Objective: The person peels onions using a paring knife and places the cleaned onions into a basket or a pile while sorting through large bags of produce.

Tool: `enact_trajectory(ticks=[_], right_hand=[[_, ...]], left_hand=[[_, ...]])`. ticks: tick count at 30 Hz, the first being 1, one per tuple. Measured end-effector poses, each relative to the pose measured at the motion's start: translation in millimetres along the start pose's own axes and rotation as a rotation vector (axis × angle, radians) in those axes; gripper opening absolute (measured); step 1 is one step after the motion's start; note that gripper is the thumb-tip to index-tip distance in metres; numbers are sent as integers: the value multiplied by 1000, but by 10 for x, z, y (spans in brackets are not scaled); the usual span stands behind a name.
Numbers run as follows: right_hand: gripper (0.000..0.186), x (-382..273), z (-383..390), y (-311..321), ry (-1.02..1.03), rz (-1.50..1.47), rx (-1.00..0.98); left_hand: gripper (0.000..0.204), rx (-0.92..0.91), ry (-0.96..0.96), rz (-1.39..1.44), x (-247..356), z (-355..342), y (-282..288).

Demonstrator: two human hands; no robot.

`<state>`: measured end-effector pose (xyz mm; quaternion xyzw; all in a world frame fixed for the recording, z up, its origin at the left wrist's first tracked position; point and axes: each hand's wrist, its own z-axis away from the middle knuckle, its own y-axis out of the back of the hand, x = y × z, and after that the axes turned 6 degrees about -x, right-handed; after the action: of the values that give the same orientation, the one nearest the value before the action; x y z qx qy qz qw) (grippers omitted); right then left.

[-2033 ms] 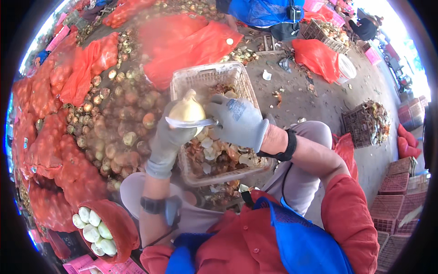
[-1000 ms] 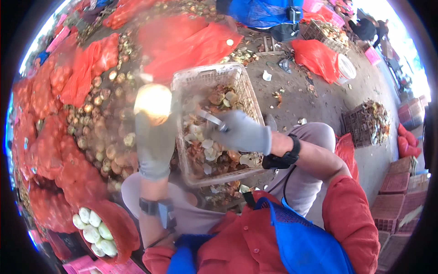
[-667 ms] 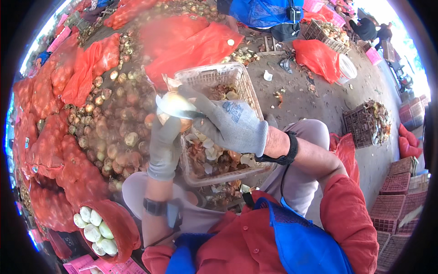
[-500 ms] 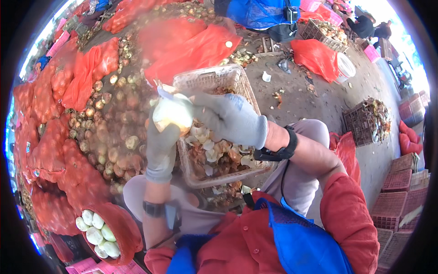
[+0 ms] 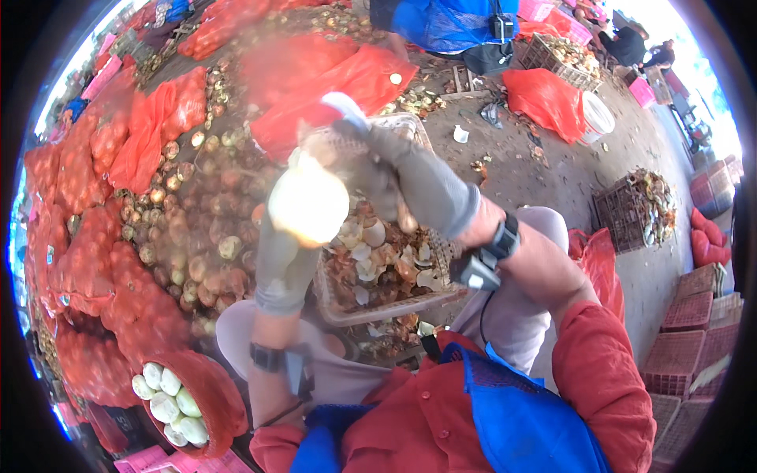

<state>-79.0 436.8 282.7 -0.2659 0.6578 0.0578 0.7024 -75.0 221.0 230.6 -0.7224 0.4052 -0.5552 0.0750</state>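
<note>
My left hand, in a grey glove, is closed around a peeled white onion, bright and overexposed, above the left side of a crate. The gloved right hand is closed just right of the onion, its fingers blurred by motion. A pale, curved, blade-like piece juts up and left from this hand; it looks like a small knife, though blur hides its detail. Below both hands stands the plastic crate, holding onion skins.
Unpeeled onions lie heaped left of the crate, beside full red mesh sacks. A red-lined container of peeled onions stands at lower left. Rightward are a crate of skins, a white bucket and stacked crates.
My right hand has turned, and the blade-like piece has swung from the onion's top to above it, pointing up. The left hand and onion have shifted slightly right.
</note>
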Motion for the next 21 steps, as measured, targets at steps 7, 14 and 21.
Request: enact_trajectory(ticks=[7, 14, 21], right_hand=[[48, 261, -27, -74, 436, 652, 119], [60, 219, 83, -269, 407, 1265, 66], [45, 179, 80, -168, 209, 239, -192]], left_hand=[[67, 19, 131, 62, -55, 21, 270], [59, 100, 145, 92, -14, 46, -3], [74, 11, 120, 117, -21, 115, 73]])
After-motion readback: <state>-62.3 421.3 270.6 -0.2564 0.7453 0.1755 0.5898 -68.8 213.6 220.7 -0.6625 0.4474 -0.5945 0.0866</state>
